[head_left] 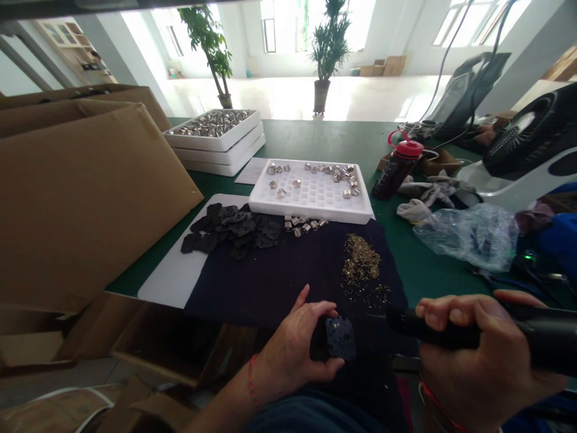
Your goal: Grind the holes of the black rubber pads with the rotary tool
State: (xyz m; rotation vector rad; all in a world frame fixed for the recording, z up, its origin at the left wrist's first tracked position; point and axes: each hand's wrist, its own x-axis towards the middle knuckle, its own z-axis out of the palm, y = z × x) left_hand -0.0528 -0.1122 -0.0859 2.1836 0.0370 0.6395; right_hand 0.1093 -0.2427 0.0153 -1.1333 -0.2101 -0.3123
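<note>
Near the front edge of the cloth, my left hand pinches a small black square plate with holes between thumb and fingers. Some brass-coloured specks show on its face. My right hand is wrapped round a black electric screwdriver, its narrow end pointing left towards the plate, apart from it. A loose spread of tiny brass-coloured screws lies on the dark cloth beyond the hands. Left of them is a heap of black plates, with several small metal fittings beside it.
A white tray with metal fittings stands behind the cloth. Stacked white trays and a large cardboard box are at left. On the right are a red-capped bottle, gloves, clear plastic and a black fan.
</note>
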